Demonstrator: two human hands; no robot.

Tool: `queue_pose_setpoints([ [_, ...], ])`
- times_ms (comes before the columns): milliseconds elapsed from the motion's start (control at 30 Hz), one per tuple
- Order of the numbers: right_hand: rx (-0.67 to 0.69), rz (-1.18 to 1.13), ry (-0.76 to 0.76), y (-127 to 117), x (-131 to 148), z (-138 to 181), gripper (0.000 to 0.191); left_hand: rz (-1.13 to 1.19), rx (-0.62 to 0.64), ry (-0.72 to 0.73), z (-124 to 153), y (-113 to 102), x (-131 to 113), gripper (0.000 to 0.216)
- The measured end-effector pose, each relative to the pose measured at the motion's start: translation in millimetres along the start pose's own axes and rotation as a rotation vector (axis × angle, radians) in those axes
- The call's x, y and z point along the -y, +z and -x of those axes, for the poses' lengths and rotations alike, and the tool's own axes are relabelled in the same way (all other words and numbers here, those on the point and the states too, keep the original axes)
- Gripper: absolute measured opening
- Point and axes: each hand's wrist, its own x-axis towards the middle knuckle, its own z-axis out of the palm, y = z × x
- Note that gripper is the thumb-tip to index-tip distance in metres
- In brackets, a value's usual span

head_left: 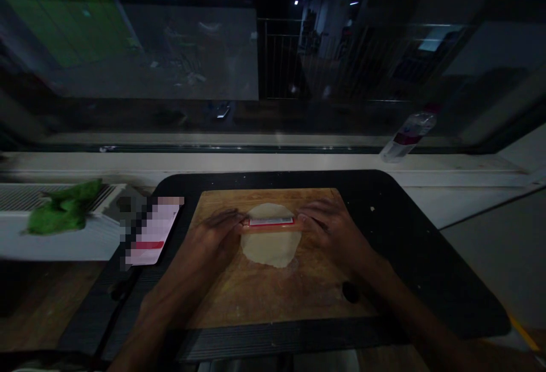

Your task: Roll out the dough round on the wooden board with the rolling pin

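Rolling is judged to be the step in hand: a red-labelled roller (271, 222) is pressed across the upper part of a dough round (271, 241), which lies flat near the middle of the board (256, 292). The left hand (217, 230) and right hand (326, 224) are laid flat on the roller's ends, fingers extended. The board sits on a black mat (426, 258) on the counter. Even pressure from both hands would seem called for next.
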Motion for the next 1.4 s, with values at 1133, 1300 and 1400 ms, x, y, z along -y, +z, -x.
queue_pose_setpoints([
  [1133,-0.062,0.361,0.229,30,63,57,0.052,-0.322,-0.244,-0.081,32,57,-15,0.054],
  [1300,-0.038,0.381,0.287,34,68,50,0.052,-0.309,-0.274,-0.069,30,61,-17,0.05],
  [1400,-0.024,0.375,0.326,29,68,37,0.051,-0.351,-0.254,-0.098,15,58,-21,0.048],
])
